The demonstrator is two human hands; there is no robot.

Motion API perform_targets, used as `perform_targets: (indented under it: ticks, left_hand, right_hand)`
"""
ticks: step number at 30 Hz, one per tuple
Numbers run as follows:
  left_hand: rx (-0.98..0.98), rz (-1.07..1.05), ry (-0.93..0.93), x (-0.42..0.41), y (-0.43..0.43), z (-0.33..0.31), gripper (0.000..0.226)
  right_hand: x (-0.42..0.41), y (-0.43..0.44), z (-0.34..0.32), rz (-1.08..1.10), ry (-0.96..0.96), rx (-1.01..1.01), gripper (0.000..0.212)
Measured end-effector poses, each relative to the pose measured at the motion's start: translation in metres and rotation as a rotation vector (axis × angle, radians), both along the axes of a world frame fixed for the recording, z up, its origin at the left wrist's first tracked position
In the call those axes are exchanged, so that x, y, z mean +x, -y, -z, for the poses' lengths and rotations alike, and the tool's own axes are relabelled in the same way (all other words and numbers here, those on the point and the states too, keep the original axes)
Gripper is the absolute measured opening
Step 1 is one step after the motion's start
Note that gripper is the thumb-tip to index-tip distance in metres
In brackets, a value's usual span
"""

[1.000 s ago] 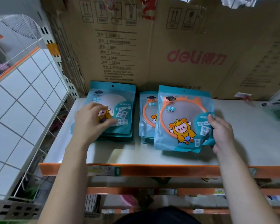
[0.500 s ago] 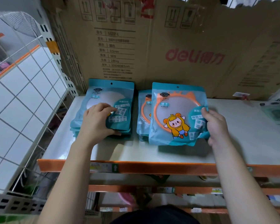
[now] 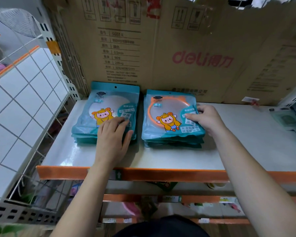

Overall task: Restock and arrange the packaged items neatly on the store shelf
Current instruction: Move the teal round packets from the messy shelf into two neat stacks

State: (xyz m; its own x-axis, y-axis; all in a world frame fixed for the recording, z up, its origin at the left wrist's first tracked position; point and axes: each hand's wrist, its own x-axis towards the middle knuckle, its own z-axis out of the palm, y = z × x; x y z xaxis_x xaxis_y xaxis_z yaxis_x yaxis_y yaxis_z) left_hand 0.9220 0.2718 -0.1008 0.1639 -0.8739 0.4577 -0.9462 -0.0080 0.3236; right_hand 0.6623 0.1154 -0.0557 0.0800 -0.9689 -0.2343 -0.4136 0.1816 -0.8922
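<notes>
Head view — left hand point(image 3: 112, 134), grip slack, flat on left stack point(image 3: 108, 105); right hand point(image 3: 208, 119) pinches right stack point(image 3: 167, 106).

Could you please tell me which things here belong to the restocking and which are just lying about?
Job: white-mirror stack, under left hand; orange-mirror stack, gripped by right hand; shelf.
Lying about: cardboard box; wire grid; packs at far right.

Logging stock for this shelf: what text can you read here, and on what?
"deli": cardboard box, red print.
"0.5mm", "2.85kg", "32X24X38.5": the box's spec table.
"MIRROR": top pack of left stack and of right stack.
Chinese characters and remaining fine print: too blurred to read.
</notes>
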Motion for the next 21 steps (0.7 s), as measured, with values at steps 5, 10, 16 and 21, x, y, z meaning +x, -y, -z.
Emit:
perform_targets:
  ticks: [5,10,16,21]
  left_hand:
    - [-0.029,-0.034,-0.011,-0.005,0.004,-0.005,0.041]
    - [-0.063,-0.005,0.013,-0.026,0.020,-0.015,0.035]
    - [0.079,0.073,0.080,-0.079,0.060,-0.039,0.030]
    - [0.120,0.178,0.174,-0.158,0.085,-0.052,0.031]
  right_hand:
    - [0.000,0.002,0.009,0.037,-0.409,-0.243,0.054]
    - [-0.017,-0.001,0.026,-0.035,-0.426,-0.231,0.057]
    - [-0.070,-0.005,0.014,-0.017,-0.464,-0.469,0.035]
    - [-0.143,-0.012,-0.006,-0.024,-0.550,-0.555,0.037]
